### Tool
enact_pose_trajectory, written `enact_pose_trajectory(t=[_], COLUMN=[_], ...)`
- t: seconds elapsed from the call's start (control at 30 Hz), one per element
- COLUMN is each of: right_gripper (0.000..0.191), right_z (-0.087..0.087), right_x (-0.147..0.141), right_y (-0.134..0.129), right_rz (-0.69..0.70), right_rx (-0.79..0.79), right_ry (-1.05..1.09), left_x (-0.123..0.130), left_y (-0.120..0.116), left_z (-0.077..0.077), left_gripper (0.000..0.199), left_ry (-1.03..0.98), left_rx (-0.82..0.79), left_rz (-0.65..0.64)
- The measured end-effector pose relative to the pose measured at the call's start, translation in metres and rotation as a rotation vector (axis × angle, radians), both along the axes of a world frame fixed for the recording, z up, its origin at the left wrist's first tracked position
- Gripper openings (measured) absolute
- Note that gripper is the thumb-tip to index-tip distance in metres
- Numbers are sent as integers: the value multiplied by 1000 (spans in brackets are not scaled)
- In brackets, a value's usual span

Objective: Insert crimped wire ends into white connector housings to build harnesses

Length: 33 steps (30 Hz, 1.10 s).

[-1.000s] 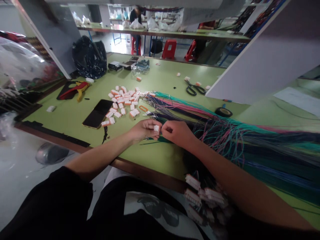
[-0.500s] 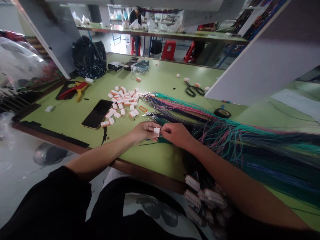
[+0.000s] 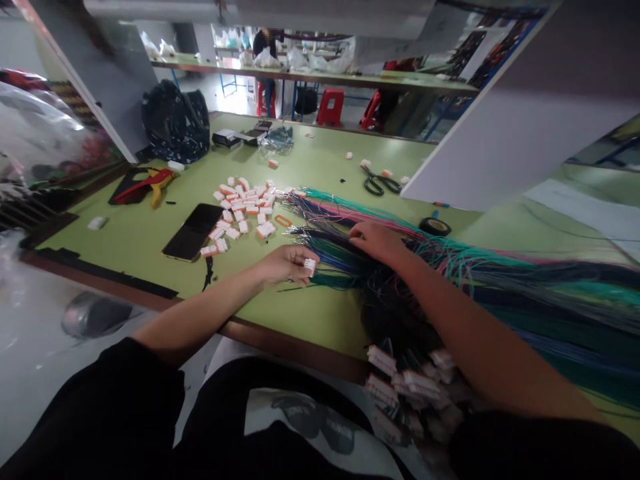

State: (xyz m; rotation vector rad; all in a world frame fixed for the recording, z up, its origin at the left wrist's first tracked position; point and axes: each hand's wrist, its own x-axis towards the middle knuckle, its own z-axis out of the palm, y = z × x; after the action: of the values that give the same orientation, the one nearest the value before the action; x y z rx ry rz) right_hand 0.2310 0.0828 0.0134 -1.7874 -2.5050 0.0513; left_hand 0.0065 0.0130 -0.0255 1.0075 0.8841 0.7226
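Note:
Between the thumb and fingers of my left hand (image 3: 289, 264) is a small white connector (image 3: 310, 267), held above the green table near its front edge. My right hand (image 3: 376, 241) lies over the bundle of colored wires (image 3: 345, 212), its fingers bent down at the dark and grey strands; whether it grips any wire is too small to tell. A pile of white and orange connectors (image 3: 245, 203) sits beyond my left hand, close to the bare wire ends. More connectors on wires (image 3: 407, 383) hang at the table edge below my right forearm.
A black phone (image 3: 193, 231), red and yellow pliers (image 3: 155, 183), scissors (image 3: 377, 181) and black tape (image 3: 435, 226) lie on the table (image 3: 320, 157). A dark bag (image 3: 176, 123) stands at the back left. White panels flank the table, and a person (image 3: 265, 47) is in the background.
My right hand has moved away from the connector, right and up onto the wires. My left hand still holds the connector. The view has shifted slightly.

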Motion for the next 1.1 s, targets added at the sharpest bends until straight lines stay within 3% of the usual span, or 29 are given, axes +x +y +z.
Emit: enact_pose_trajectory(t=[0.2,0.47,0.6,0.73,0.8,0.87,0.93,1.0,1.1], right_gripper=[20,20,9,2,8,12,10,15,30], right_z=[-3,-3,6,15,18,21,25,29,36], right_x=[1,8,20,31,30,25,23,27,46], right_y=[-3,0,1,-5,-10,-14,-15,-13,-8], right_rz=[-81,1,-32,-210,-213,-120,-45,-64,-121], right_rx=[-37,-30,-55,-141,-198,-234,-204,-110,112], right_ry=[-104,-135,82,603,768,686,455,276,331], left_x=[-1,-3,-2,-1,-1,-1,-1,-2,-2], left_y=[2,3,4,5,5,5,5,5,5], left_z=[-2,-5,-6,-6,-6,-6,-6,-7,-7], left_gripper=[31,33,32,31,32,33,34,35,34], left_ry=[-1,-35,-31,-27,-41,-63,-74,-71,-64], left_rx=[-4,-3,-10,-31,-38,-39,-36,-34,-32], left_rz=[-16,-43,-47,-22,-13,-17,-20,-16,-10])
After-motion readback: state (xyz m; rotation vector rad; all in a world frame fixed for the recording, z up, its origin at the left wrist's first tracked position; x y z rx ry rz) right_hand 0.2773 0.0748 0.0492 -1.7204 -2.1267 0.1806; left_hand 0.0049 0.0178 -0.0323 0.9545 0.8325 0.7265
